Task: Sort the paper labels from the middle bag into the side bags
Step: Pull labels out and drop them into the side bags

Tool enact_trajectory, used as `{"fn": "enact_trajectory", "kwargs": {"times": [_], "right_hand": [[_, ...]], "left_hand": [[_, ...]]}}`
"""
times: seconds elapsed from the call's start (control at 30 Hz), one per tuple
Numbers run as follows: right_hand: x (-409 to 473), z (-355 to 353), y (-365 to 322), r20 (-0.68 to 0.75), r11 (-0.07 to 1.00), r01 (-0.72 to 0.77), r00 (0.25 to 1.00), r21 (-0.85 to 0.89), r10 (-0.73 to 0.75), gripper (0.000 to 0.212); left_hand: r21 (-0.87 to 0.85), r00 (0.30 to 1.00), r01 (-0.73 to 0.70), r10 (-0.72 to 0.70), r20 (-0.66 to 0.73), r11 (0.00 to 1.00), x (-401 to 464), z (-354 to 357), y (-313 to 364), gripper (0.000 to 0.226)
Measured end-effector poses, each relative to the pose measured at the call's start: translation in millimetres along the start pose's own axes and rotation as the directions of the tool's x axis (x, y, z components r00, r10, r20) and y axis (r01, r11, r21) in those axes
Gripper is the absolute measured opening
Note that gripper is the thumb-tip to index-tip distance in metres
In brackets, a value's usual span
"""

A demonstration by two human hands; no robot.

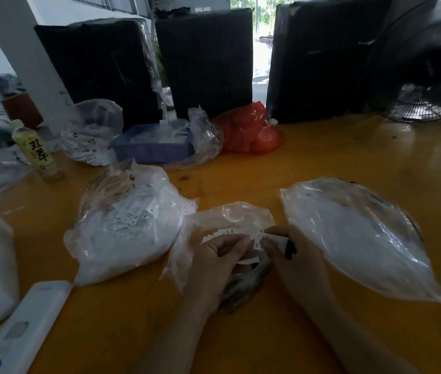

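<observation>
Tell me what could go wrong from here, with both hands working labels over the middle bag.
1. Both hands, left and right, pinch small paper labels above the middle bag; one could slip onto the table.
2. The fan at the table's far right might scatter loose labels if it is running.
3. The left bag and right bag look alike, so missorting seems possible.

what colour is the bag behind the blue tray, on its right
Red; the bag is translucent plastic, seen in the head view.

Glossy orange-yellow bench (348, 163), three tall black-wrapped boxes (205, 58) lined along its far edge, dark fan (427, 63) at far right, white pillar (25, 49) slanting at left, bright daylight and greenery through gaps between boxes
</observation>
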State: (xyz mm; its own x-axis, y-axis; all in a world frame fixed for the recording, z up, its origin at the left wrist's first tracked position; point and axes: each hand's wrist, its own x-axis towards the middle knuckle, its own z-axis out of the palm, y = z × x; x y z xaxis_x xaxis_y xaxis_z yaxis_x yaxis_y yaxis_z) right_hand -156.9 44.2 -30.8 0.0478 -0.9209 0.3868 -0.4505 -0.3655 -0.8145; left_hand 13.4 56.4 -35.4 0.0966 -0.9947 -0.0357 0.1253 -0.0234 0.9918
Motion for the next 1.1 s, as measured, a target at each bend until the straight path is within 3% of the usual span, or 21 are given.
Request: {"fn": "enact_trajectory", "kwargs": {"times": [0.1,0.27,0.4,0.63,0.87,1.0,1.1], "right_hand": [[1.2,-1.0,2.4,-0.037,1.0,-0.011,0.999,0.002,0.011,0.017],[-0.4,1.5,1.8,0.093,0.998,0.006,0.996,-0.059,-0.001,0.024],[0.8,0.9,4.6,0.056,0.999,-0.012,0.998,-0.035,0.014,0.035],[1.8,0.2,5.4,0.083,0.995,0.025,0.996,-0.094,-0.018,0.025],[1.0,1.5,4.0,0.108,0.997,0.063,0.993,-0.052,-0.057,0.031],[2.1,3.8,5.3,0.065,0.999,-0.044,0.997,0.005,0.044,0.046],[4.6,2.6,8.1,-0.018,0.99,-0.124,0.992,0.073,0.126,0.038]], "left_hand": [[-0.006,1.0,0.002,-0.002,0.024,1.0,-0.8,0.3,1.1,0.022],[0.015,1.0,-0.015,0.015,-0.015,1.0,0.0,0.6,1.2,0.018],[0.005,0.999,-0.034,0.034,-0.041,0.999,-0.1,1.0,-0.2,0.012],[0.005,0.997,-0.041,0.041,-0.071,0.999,3.2,0.9,-3.0,0.015],[0.049,0.997,-0.033,0.036,-0.065,0.998,2.5,0.2,-2.4,0.009],[0.078,0.999,-0.051,0.052,-0.012,0.996,1.1,0.2,-2.2,0.015],[0.089,0.997,-0.063,0.067,-0.043,0.994,2.6,0.7,-4.1,0.013]]}}
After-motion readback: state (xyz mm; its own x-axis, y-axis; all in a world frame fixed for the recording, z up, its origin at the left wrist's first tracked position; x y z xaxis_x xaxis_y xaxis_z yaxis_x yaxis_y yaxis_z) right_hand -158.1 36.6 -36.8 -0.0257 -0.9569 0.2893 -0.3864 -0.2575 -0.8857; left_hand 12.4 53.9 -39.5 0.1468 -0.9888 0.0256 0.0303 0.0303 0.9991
